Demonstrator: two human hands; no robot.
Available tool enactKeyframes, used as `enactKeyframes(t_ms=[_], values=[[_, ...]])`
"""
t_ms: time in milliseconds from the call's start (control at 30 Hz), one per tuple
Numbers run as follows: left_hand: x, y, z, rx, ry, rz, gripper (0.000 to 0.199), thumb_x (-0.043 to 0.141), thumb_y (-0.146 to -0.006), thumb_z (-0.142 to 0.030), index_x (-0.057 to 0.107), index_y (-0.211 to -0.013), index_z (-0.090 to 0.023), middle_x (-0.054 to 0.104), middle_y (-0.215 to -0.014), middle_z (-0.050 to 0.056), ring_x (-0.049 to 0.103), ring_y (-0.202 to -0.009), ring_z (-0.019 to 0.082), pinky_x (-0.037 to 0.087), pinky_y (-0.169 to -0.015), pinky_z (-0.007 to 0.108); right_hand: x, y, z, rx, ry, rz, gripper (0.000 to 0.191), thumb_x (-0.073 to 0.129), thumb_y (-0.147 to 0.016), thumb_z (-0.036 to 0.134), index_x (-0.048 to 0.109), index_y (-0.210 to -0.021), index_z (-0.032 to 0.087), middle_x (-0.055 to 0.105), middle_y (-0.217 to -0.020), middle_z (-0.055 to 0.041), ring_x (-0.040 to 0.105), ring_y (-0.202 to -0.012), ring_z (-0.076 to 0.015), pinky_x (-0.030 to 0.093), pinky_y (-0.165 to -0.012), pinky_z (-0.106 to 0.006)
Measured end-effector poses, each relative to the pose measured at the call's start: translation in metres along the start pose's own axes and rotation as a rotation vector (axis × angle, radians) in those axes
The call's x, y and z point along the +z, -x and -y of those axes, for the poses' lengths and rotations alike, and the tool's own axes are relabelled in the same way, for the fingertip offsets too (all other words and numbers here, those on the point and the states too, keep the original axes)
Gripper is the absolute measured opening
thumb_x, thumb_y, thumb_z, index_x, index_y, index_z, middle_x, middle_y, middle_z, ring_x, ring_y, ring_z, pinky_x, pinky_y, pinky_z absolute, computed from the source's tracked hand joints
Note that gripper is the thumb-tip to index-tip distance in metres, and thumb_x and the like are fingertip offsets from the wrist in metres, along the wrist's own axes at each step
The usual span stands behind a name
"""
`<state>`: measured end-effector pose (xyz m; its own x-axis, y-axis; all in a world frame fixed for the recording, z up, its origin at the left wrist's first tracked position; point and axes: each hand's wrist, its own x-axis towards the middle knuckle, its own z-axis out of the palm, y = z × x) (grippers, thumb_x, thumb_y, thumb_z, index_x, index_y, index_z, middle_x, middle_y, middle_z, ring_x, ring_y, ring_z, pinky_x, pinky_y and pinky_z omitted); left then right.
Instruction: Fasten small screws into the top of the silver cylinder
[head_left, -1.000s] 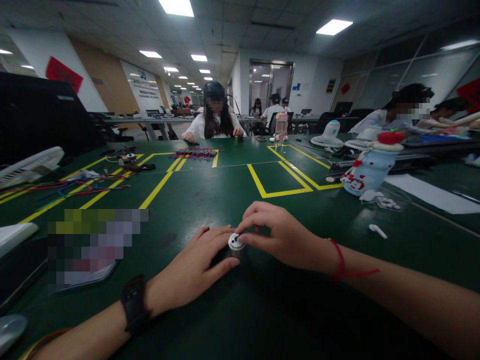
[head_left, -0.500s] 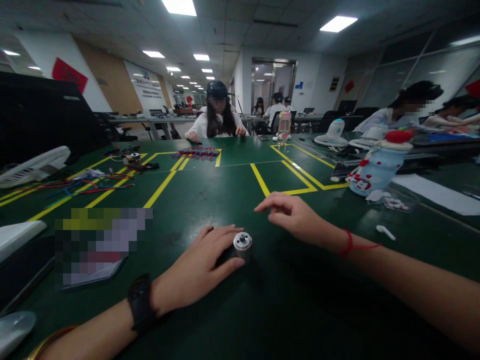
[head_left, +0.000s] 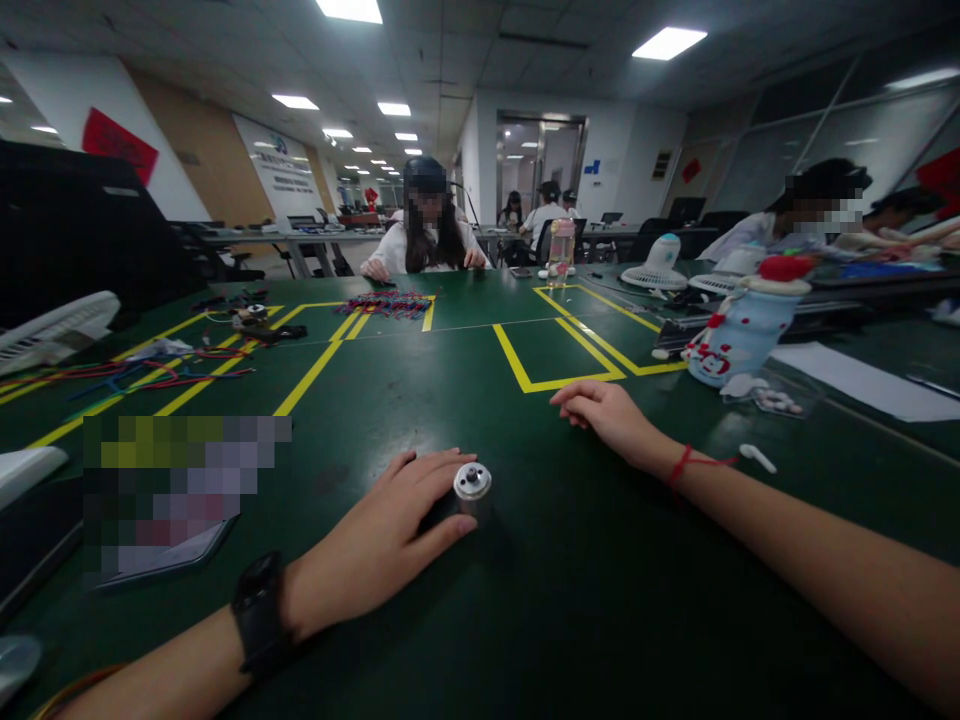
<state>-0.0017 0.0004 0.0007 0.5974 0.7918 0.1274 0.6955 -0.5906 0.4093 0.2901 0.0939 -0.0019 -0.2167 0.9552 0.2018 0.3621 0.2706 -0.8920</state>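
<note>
A small silver metal cylinder [head_left: 473, 487] stands upright on the dark green table [head_left: 570, 600], a shaft and small holes on its top face. My left hand [head_left: 397, 530] lies at its left, thumb and fingers curved round its side. Farther right and forward, my right hand [head_left: 611, 415] rests low over the table with its fingers bent together, apart from the cylinder; what they hold, if anything, cannot be made out. Yellow tape [head_left: 529, 386] marks a rectangle just beyond my right hand.
A blue bottle with a red top [head_left: 746, 325], a white earphone [head_left: 758, 458] and a paper sheet [head_left: 862, 380] are at the right. Loose wires [head_left: 180, 372] lie left, a wire bundle [head_left: 386, 304] farther back. A person [head_left: 427, 235] sits opposite.
My right hand has moved right, away from the cylinder, and its fingers have drawn closer together. My left hand stays by the cylinder. The whole view has shifted slightly.
</note>
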Motion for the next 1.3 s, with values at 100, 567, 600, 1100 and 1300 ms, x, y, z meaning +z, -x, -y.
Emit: enactKeyframes(t_ms=[100, 567, 600, 1100, 1300], values=[[0.000, 0.000, -0.001, 0.006, -0.001, -0.010, 0.043, 0.047, -0.095, -0.043, 0.040, -0.137, -0.033, 0.045, -0.143, 0.003, 0.040, -0.131, 0.026, 0.023, -0.111, 0.053, 0.012, 0.010, 0.015, -0.082, 0.105, 0.135, 0.013, 0.060, -0.073, 0.015, 0.072, -0.077, 0.017, 0.064, -0.077, -0.0014, 0.054, -0.068, -0.0134, 0.041, -0.064, -0.028], [0.001, 0.001, -0.001, 0.026, -0.018, -0.026, 0.042, 0.048, -0.095, -0.039, 0.041, -0.135, -0.031, 0.045, -0.143, 0.004, 0.041, -0.130, 0.025, 0.024, -0.111, 0.051, 0.052, 0.038, 0.062, -0.368, 0.039, 0.117, 0.014, 0.059, -0.088, 0.028, 0.068, -0.093, 0.018, 0.062, -0.096, -0.0039, 0.058, -0.090, -0.0150, 0.046, -0.078, -0.029], [0.000, 0.001, -0.001, 0.024, -0.017, -0.023, 0.042, 0.048, -0.095, -0.040, 0.040, -0.136, -0.031, 0.045, -0.143, 0.004, 0.041, -0.130, 0.025, 0.024, -0.111, 0.052, 0.047, 0.037, 0.058, -0.364, 0.069, 0.155, 0.014, 0.059, -0.088, 0.028, 0.068, -0.093, 0.019, 0.063, -0.095, -0.0039, 0.058, -0.090, -0.0155, 0.046, -0.080, -0.030], [0.000, 0.001, 0.000, 0.003, 0.005, -0.007, 0.044, 0.047, -0.095, -0.042, 0.039, -0.138, -0.033, 0.044, -0.144, 0.003, 0.039, -0.132, 0.025, 0.024, -0.111, 0.052, 0.020, 0.037, 0.034, -0.253, 0.164, 0.281, 0.019, 0.062, -0.084, 0.030, 0.070, -0.097, 0.018, 0.064, -0.101, -0.0062, 0.060, -0.087, -0.0168, 0.047, -0.077, -0.032], [0.000, 0.002, 0.000, 0.004, -0.002, -0.005, 0.044, 0.047, -0.096, -0.042, 0.037, -0.139, -0.034, 0.044, -0.145, 0.002, 0.039, -0.132, 0.025, 0.021, -0.112, 0.054, -0.001, 0.010, 0.008, -0.022, 0.057, -0.044, 0.028, 0.061, -0.081, 0.038, 0.070, -0.087, 0.012, 0.068, -0.080, -0.0061, 0.060, -0.070, -0.0156, 0.046, -0.066, -0.031]])
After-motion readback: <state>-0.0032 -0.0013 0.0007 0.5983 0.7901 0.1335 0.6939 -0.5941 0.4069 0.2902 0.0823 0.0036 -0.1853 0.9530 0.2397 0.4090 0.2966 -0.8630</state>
